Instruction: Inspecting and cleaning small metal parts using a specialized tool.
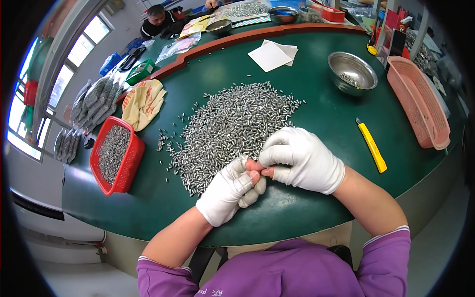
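A wide heap of small silvery metal cylinders [232, 119] covers the middle of the green table. At its near edge my two hands meet, both in white gloves with some fingertips bare. My left hand [230, 190] is closed, thumb and fingertips pinched together. My right hand [304, 161] is closed too, its fingertips touching those of the left. Whatever is pinched between them is hidden by the fingers or too small to make out.
A red basket [136, 156] of small metal parts stands left. To the right are a steel bowl [363, 74] with a few parts, a yellow utility knife [372, 148] and a pink basket [418, 104]. White paper [269, 55] and a cream cloth bag [143, 104] lie farther back. Another person [158, 22] sits beyond.
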{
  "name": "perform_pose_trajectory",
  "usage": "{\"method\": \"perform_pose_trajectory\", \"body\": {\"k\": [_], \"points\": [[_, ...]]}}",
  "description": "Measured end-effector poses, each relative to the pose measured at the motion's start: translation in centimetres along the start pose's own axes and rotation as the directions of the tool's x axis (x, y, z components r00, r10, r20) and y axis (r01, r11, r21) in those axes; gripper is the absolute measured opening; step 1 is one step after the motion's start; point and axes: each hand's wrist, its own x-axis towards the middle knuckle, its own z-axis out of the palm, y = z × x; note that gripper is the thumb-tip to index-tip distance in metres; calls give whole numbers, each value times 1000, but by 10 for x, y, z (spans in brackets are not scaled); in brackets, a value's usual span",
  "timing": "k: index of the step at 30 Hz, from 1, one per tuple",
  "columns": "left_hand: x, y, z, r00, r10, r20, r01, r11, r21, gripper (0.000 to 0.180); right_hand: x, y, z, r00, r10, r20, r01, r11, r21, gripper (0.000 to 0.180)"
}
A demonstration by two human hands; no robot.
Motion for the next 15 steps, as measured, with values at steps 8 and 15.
{"method": "perform_pose_trajectory", "body": {"k": [8,15], "points": [[-1,3,3,1000,14,-13,-12,984,180,18,-1,1,-1,1000,-19,-10,19,1000,4,18],[-2,5,8,995,52,85,-71,967,246,21,-5,19,-44,901,247,-356,-383,838,-389,22]]}}
